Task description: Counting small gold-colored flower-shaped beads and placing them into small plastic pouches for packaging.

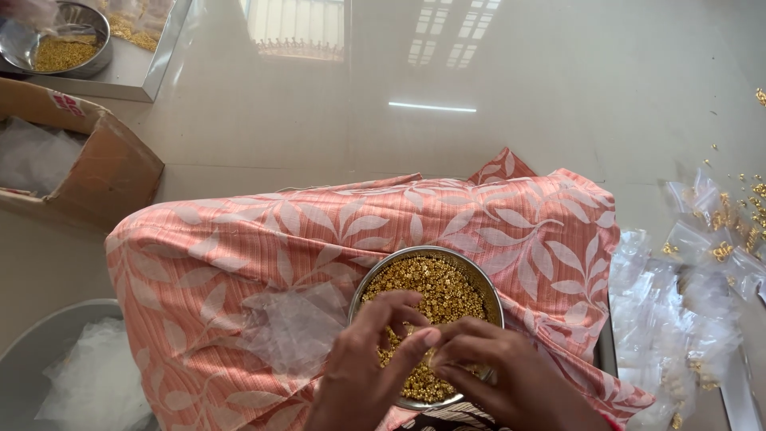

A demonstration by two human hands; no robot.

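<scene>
Steel bowl (427, 319) sits in the lap, on the pink leaf-print cloth (263, 239), heaped with small gold beads (435, 291). Both hands are over its near side. Left hand (363, 371) has fingers curled and spread, tips down among the beads; whether it pinches any, I can't tell. Right hand (511, 379) reaches in from the other side, fingertips meeting the left thumb right over the pile, pinched narrow as if on a bead or two, though nothing shows between them.

By my reading this is fine picking work, and it goes best with the hands low over the bowl so a dropped bead falls back in, not onto the cloth. Light fingertip pinches, small amounts, bowl kept level on the lap since it rests on soft fabric and could tip.

Just left of the bowl, a clear plastic bag (295, 327) lies flat on the cloth, touching the rim area. Further left, a grey tub (32, 351) with crumpled plastic in it, and a cardboard box (104, 168) above that. Top left, a second steel bowl (56, 40) of beads on a tray (163, 60). On the right, a heap of small clear bags (678, 319) with gold pieces scattered among them. All on a glossy pale floor (447, 104) reflecting windows and a strip light
</scene>
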